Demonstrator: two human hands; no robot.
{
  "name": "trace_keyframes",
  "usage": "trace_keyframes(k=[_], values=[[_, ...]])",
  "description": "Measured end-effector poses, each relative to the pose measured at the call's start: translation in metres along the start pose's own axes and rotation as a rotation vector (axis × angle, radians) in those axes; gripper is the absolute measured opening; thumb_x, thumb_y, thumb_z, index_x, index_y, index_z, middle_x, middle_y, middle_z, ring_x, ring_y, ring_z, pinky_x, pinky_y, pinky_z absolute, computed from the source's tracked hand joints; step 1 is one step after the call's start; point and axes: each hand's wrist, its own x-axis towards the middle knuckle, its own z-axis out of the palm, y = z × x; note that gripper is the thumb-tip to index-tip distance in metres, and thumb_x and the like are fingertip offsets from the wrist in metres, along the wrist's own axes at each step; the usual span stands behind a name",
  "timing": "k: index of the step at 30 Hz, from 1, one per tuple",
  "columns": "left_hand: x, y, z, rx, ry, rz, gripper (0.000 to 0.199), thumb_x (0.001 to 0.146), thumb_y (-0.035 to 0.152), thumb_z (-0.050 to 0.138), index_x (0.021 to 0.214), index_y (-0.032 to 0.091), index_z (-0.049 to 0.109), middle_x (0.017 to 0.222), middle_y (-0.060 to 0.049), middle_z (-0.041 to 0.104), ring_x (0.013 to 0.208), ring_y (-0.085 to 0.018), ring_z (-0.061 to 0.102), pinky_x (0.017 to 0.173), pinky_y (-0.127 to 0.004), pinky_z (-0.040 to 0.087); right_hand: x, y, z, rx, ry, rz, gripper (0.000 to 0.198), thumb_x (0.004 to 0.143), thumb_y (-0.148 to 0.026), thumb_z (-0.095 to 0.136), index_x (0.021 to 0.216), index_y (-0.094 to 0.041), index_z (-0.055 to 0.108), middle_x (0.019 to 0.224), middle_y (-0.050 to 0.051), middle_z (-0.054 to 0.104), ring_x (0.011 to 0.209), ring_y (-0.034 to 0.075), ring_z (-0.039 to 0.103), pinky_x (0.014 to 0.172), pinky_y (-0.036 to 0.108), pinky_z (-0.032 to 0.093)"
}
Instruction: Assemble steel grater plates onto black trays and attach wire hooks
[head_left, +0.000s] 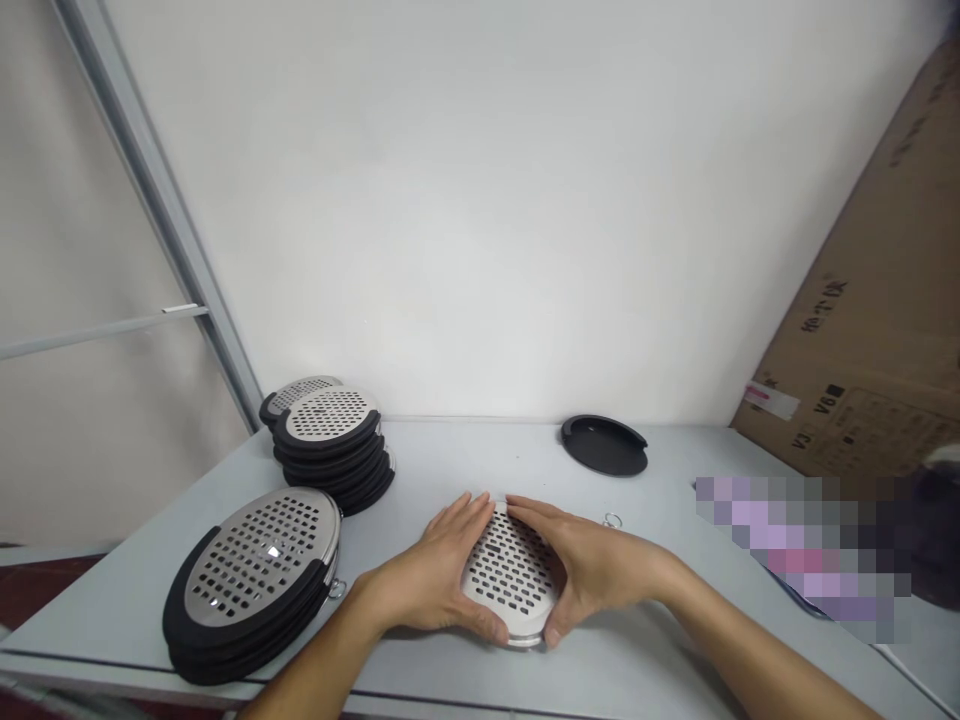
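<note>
A round metal disc (510, 575) with rows of slots lies at the front middle of the table, between my two hands. My left hand (439, 575) curves round its left rim, thumb at the front edge and fingertips at the back. Around the right rim my right hand (581, 565) is placed the same way, and the thumbs sit a little apart. Both hands grip the disc, and its sides are partly hidden under them. Just behind my right wrist shows a small metal ring (613, 520); what it belongs to is hidden.
On the left stand a near stack of slotted discs with black rims (262, 555) and a taller stack (330, 430) behind it. A shallow black round holder (606, 450) lies near the wall. At right are a cardboard box (862, 350) and a blurred-out item (802, 550).
</note>
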Motion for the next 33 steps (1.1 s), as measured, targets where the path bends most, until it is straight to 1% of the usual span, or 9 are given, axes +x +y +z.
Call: trace_keyframes(k=[3, 7, 10, 16, 23, 27, 33], values=[[0.0007, -0.0001, 0.0012, 0.014, -0.013, 0.005, 0.121, 0.062, 0.064, 0.072, 0.151, 0.022, 0.002, 0.158, -0.008, -0.001, 0.144, -0.032, -0.004, 0.117, -0.051, 0.007, 0.0002, -0.0014, -0.0004, 0.023, -0.002, -0.009, 0.119, 0.049, -0.046, 0.085, 0.148, -0.014, 0.027, 0.154, 0.016, 0.023, 0.137, 0.034, 0.03, 0.114, 0.041, 0.026], [0.0015, 0.0004, 0.0005, 0.035, -0.031, 0.01, 0.123, 0.061, 0.067, 0.071, 0.151, 0.021, 0.001, 0.158, -0.009, -0.003, 0.145, -0.032, -0.003, 0.118, -0.05, 0.004, -0.0004, -0.0052, -0.0009, 0.04, 0.022, -0.038, 0.115, 0.05, -0.043, 0.085, 0.147, -0.016, 0.03, 0.153, 0.015, 0.027, 0.135, 0.033, 0.035, 0.111, 0.04, 0.031], [0.002, 0.0025, -0.001, 0.046, -0.049, -0.001, 0.124, 0.061, 0.067, 0.07, 0.151, 0.019, 0.0, 0.158, -0.009, -0.004, 0.145, -0.031, -0.004, 0.118, -0.05, 0.002, 0.0005, -0.0065, -0.0009, 0.054, 0.032, -0.049, 0.113, 0.051, -0.041, 0.085, 0.147, -0.017, 0.031, 0.152, 0.014, 0.029, 0.134, 0.034, 0.036, 0.11, 0.04, 0.032], [0.0029, 0.0044, -0.0035, 0.064, -0.101, -0.017, 0.123, 0.064, 0.066, 0.068, 0.151, 0.018, -0.004, 0.157, -0.008, -0.007, 0.144, -0.03, -0.007, 0.118, -0.05, 0.001, 0.0045, -0.0051, -0.0014, 0.05, -0.031, 0.009, 0.122, 0.045, -0.041, 0.087, 0.149, -0.016, 0.026, 0.155, 0.014, 0.021, 0.137, 0.034, 0.031, 0.112, 0.039, 0.03], [0.0046, 0.0008, -0.0008, 0.078, -0.092, -0.011, 0.123, 0.063, 0.066, 0.069, 0.15, 0.022, -0.005, 0.158, -0.006, -0.008, 0.144, -0.03, -0.008, 0.118, -0.05, 0.002, 0.0035, -0.0033, 0.0007, 0.028, -0.042, 0.066, 0.122, 0.047, -0.043, 0.085, 0.149, -0.016, 0.025, 0.156, 0.013, 0.018, 0.14, 0.031, 0.025, 0.115, 0.037, 0.023], [0.0053, 0.0008, -0.0009, 0.078, -0.106, -0.013, 0.124, 0.063, 0.066, 0.069, 0.15, 0.02, -0.005, 0.158, -0.008, -0.008, 0.144, -0.031, -0.008, 0.118, -0.05, 0.002, 0.004, -0.0024, 0.0007, 0.018, -0.055, 0.076, 0.122, 0.046, -0.043, 0.085, 0.149, -0.019, 0.024, 0.157, 0.011, 0.016, 0.142, 0.03, 0.022, 0.116, 0.037, 0.022], [0.0058, 0.0051, -0.0025, 0.085, -0.141, -0.044, 0.124, 0.064, 0.067, 0.067, 0.15, 0.018, -0.007, 0.157, -0.009, -0.011, 0.143, -0.031, -0.011, 0.117, -0.052, 0.001, 0.0039, -0.0047, -0.0001, 0.028, -0.058, 0.087, 0.122, 0.045, -0.043, 0.086, 0.149, -0.022, 0.026, 0.157, 0.011, 0.015, 0.141, 0.032, 0.022, 0.115, 0.037, 0.022]])
